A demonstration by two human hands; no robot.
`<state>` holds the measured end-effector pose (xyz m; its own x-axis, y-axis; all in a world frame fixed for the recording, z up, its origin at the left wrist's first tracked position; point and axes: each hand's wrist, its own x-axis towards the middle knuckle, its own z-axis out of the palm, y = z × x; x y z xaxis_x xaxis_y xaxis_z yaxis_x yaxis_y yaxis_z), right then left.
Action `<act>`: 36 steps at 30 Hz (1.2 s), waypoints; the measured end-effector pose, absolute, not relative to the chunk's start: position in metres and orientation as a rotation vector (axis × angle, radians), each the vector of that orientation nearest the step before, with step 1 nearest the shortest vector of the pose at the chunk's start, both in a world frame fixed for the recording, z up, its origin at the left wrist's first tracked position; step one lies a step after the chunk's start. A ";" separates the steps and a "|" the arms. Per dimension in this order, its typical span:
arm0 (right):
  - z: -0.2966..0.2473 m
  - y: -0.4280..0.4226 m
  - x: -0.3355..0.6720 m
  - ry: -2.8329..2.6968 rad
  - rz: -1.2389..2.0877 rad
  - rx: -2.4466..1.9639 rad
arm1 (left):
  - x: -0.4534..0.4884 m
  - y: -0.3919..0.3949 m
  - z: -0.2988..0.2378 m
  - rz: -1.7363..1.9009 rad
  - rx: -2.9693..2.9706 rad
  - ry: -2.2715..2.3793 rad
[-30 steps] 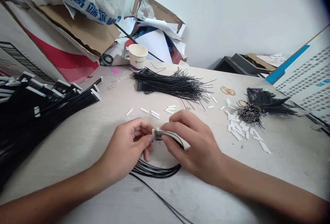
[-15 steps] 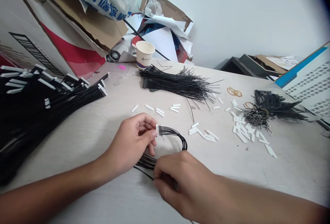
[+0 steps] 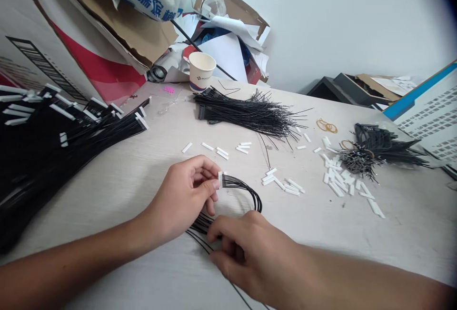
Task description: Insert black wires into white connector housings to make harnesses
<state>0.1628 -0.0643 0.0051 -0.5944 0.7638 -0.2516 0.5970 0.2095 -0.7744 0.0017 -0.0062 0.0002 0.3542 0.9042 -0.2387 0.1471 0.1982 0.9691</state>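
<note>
Between thumb and fingers, my left hand [image 3: 189,184] pinches a white connector [image 3: 220,180] at the end of a wire harness. Thin black wires [image 3: 246,186] leave the connector side by side, curve round to the right and run back beneath my right hand [image 3: 253,253]. This hand is half curled over the loop, thumb and index finger apart at the tips, with nothing visibly gripped between them. Loose wires [image 3: 200,242] pass close to its fingertips, and some come out below it. Its other fingers are partly hidden.
Several white connector housings [image 3: 267,176] lie scattered beyond my hands, with a pile of housings [image 3: 335,176] at right. A bundle of black wires [image 3: 246,112], a paper cup [image 3: 202,69] and rubber bands [image 3: 326,125] are farther back. Finished-looking harnesses [image 3: 89,134] heap at left.
My right thumb and index finger have parted, and more loose wire shows below that hand. My left hand keeps hold of the connector. The whole view has shifted slightly.
</note>
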 end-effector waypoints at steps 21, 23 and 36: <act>0.058 -0.037 0.231 -1.680 2.325 -0.641 | 0.000 -0.004 -0.003 0.741 1.247 1.053; 0.058 -0.034 0.240 -1.682 2.124 -0.570 | 0.000 -0.003 -0.004 0.744 1.242 1.040; 0.035 -0.047 0.193 -2.501 1.279 -1.217 | 0.001 -0.004 -0.001 0.733 1.291 1.075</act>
